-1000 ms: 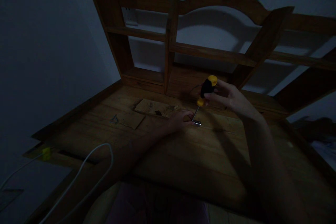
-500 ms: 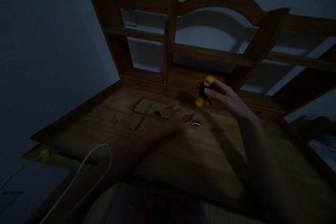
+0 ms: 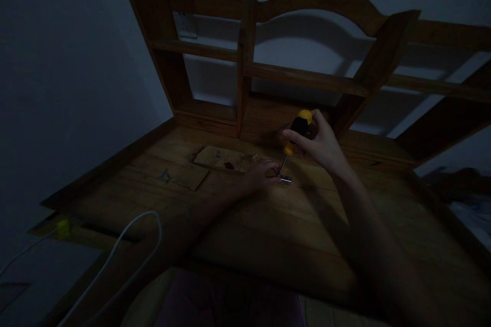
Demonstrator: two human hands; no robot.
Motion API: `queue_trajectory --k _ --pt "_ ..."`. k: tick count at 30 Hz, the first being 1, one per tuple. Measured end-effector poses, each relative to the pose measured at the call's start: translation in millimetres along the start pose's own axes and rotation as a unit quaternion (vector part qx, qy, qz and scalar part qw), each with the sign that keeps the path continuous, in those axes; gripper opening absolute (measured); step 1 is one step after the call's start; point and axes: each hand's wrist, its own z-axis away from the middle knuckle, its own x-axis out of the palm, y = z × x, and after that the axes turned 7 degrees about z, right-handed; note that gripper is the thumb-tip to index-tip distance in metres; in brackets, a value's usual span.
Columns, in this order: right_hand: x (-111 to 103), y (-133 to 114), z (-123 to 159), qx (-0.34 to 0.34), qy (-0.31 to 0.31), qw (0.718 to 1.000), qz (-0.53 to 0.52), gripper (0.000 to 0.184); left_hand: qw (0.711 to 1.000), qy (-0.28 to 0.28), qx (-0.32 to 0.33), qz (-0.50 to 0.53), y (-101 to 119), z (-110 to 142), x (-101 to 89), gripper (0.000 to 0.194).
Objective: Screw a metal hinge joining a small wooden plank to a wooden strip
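Observation:
My right hand [image 3: 322,143] is closed around the black and yellow handle of a screwdriver [image 3: 299,125]. The tool leans, its shaft running down to a small shiny metal piece [image 3: 285,180] on the wooden desk [image 3: 245,225]. My left hand [image 3: 263,174] is closed at the left end of that metal piece, its fingertips pinched by the screwdriver's tip. Whether those fingers grip the metal piece or a tiny screw is too dark to make out.
Behind my hands rises a wooden shelf unit [image 3: 303,74] against the wall. Left of my left hand lie a worn board [image 3: 215,156], a thin flat panel [image 3: 192,176] and some small metal pieces [image 3: 164,176]. A white cable [image 3: 157,219] loops at the front left.
My right hand has turned around the screwdriver handle, its thumb shifting left across it. My left hand and the metal piece stay in place. The view has shifted slightly.

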Motion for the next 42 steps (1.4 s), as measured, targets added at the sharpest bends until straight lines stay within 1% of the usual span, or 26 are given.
queue_trajectory --k 2,5,7,9,11,15,18,20,22,26,27,29,31,33,36,38,40,42 --pt "-6.1 -2.7 1.5 -0.009 -0.061 0.998 -0.029 0.051 1.0 0.002 0.0 -0.002 1.5 0.4 -0.3 0.016" --pt "-19.7 -7.8 3.0 -0.009 -0.158 0.986 -0.059 0.05 1.0 0.0 0.004 -0.003 2.2 0.8 -1.0 0.017" --pt "-26.5 -10.3 3.2 -0.008 -0.183 0.981 -0.064 0.049 1.0 0.001 0.007 -0.002 1.5 0.8 -1.2 0.018" --pt "-28.6 -11.7 2.9 -0.02 -0.174 0.983 -0.063 0.046 1.0 0.004 0.008 -0.001 0.4 0.6 -1.0 0.018" --pt "-26.0 -11.5 2.2 -0.031 -0.143 0.988 -0.057 0.046 1.0 0.002 0.005 -0.001 -0.5 0.4 -0.6 0.018" --pt "-14.9 -3.8 0.4 -0.022 -0.055 0.998 -0.019 0.057 1.0 0.0 0.002 0.005 -1.5 0.2 0.1 0.019" --pt "-9.8 3.9 -0.4 -0.028 -0.02 0.999 -0.003 0.064 1.0 0.006 0.002 -0.003 -2.6 0.1 0.3 0.018" --pt "-10.3 4.3 0.2 -0.03 -0.027 0.999 -0.001 0.069 1.0 0.003 0.001 -0.005 -3.7 -0.1 0.6 0.018" --pt "-13.9 -0.2 1.8 -0.025 -0.06 0.998 -0.006 0.071 1.0 -0.001 -0.001 -0.001 -4.8 -0.4 0.9 0.018" --pt "-24.6 -12.6 4.3 -0.003 -0.147 0.988 -0.044 0.052 1.0 0.0 -0.003 0.007 -3.7 -0.3 1.1 0.017" --pt "-26.3 -14.2 4.4 0.001 -0.156 0.986 -0.053 0.049 1.0 0.001 -0.004 0.01 -2.6 -0.1 0.9 0.018" --pt "-27.1 -15.1 4.0 -0.002 -0.155 0.986 -0.064 0.047 1.0 0.002 -0.008 0.012 0.0 0.5 0.2 0.019" --pt "-24.0 -13.9 3.0 -0.019 -0.129 0.99 -0.061 0.044 1.0 0.005 -0.008 0.01 2.1 1.0 -0.6 0.02" --pt "-17.8 -11.5 1.7 -0.037 -0.082 0.995 -0.05 0.04 1.0 0.009 0.0 0.004 2.7 1.3 -1.1 0.019" --pt "-6.4 -6.2 -0.2 -0.044 0.001 0.999 -0.021 0.043 1.0 0.009 0.01 0.011 0.7 0.7 -0.7 0.018" --pt "-0.7 -2.3 -0.7 -0.041 0.044 0.998 0.003 0.046 1.0 0.006 0.004 0.012 -1.2 0.0 0.0 0.02" --pt "1.3 0.7 -0.6 -0.037 0.058 0.998 0.012 0.049 1.0 0.004 -0.002 0.008 -2.7 -0.5 0.7 0.02" --pt "-1.1 1.6 0.0 -0.033 0.032 0.999 -0.001 0.051 1.0 0.005 -0.003 0.006 -3.3 -0.7 1.2 0.019"
